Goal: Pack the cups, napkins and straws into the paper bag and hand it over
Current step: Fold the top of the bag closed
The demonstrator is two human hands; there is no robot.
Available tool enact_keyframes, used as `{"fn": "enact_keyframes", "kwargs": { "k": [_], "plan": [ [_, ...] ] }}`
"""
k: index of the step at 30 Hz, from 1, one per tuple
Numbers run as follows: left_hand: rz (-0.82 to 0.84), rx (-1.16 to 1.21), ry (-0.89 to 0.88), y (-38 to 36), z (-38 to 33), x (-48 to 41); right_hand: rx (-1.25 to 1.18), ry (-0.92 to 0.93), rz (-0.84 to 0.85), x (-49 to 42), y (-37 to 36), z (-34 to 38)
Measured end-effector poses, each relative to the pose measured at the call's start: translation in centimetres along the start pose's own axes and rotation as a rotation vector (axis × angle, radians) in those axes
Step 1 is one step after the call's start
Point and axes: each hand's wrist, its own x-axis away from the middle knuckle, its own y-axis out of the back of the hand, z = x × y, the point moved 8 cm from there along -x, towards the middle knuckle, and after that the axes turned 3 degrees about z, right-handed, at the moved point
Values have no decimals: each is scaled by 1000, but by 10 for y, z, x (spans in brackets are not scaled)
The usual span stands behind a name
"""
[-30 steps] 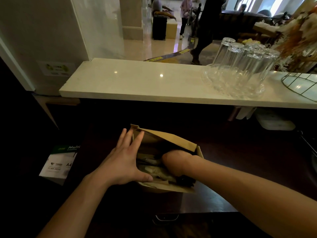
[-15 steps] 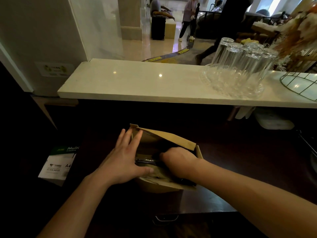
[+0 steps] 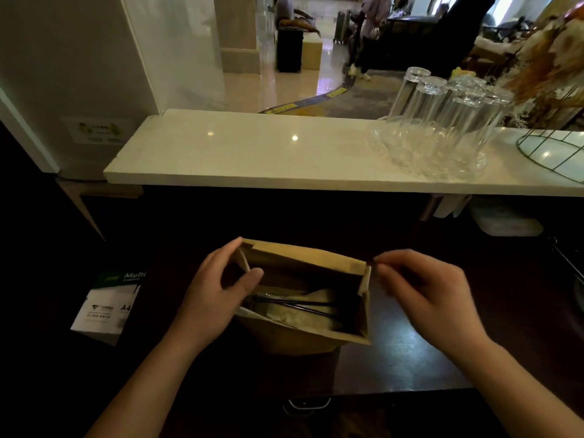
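Paper ream [image 3: 104, 306], one, white wrapper with green band, printed "Multi" and "A4", lies at far left below the dark tabletop [image 3: 395, 358] edge. Wall sticker [image 3: 99, 130], one, on the pale wall above it.

Left hand [image 3: 215, 298]: fingers along the outside of the left wall of the paper bag [image 3: 303, 338], thumb hooked over the rim into the opening; it pinches that wall. Bag count: one, brown, standing upright on the tabletop, mouth open and spread. Inside, seen from above: black straws [image 3: 294, 304], two lines distinguishable, lying across pale crumpled napkins [image 3: 303, 317]; napkin number cannot be told. Cups inside the bag are not distinguishable in the dim interior.

Right hand [image 3: 426, 298]: fingertips drawn together in a narrow pinch at the bag's upper right corner; whether they actually grip the paper or only touch it cannot be told from this view.

Metal handle [image 3: 306, 403], one, on the front edge below the bag.

White stone ledge [image 3: 252, 156] runs behind, raised above the tabletop. On its right part: clear drinking glasses [image 3: 442, 121], inverted, at least four counted, clustered on one glass tray. Wire basket [image 3: 553, 150], one, at far right, cut off by the frame.
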Motion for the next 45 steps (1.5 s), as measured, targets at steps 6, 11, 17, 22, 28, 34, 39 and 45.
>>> {"fn": "enact_keyframes", "kwargs": {
  "k": [6,11,17,22,28,34,39,45],
  "plan": [
    [-8,227,79,7,33,39,-254,-236,25,68,-15,-50],
    [-62,79,181,-1,53,57,-227,-229,216,100,-69,-51],
    [-219,86,90,0,37,47,-64,-203,-51,84,-68,-53],
    [-254,121,111,-2,37,38,-63,-249,-96,73,-72,-62],
    [-250,91,83,-1,40,30,-99,-226,-123,58,-77,-65],
    [-253,73,71,0,47,17,-261,-316,-115,50,-88,-81],
    [-132,271,110,-8,47,-5,-296,-383,-95,51,-87,-92],
    [-176,179,86,-2,45,-25,-244,-423,-154,44,-76,-91]
  ]
}}
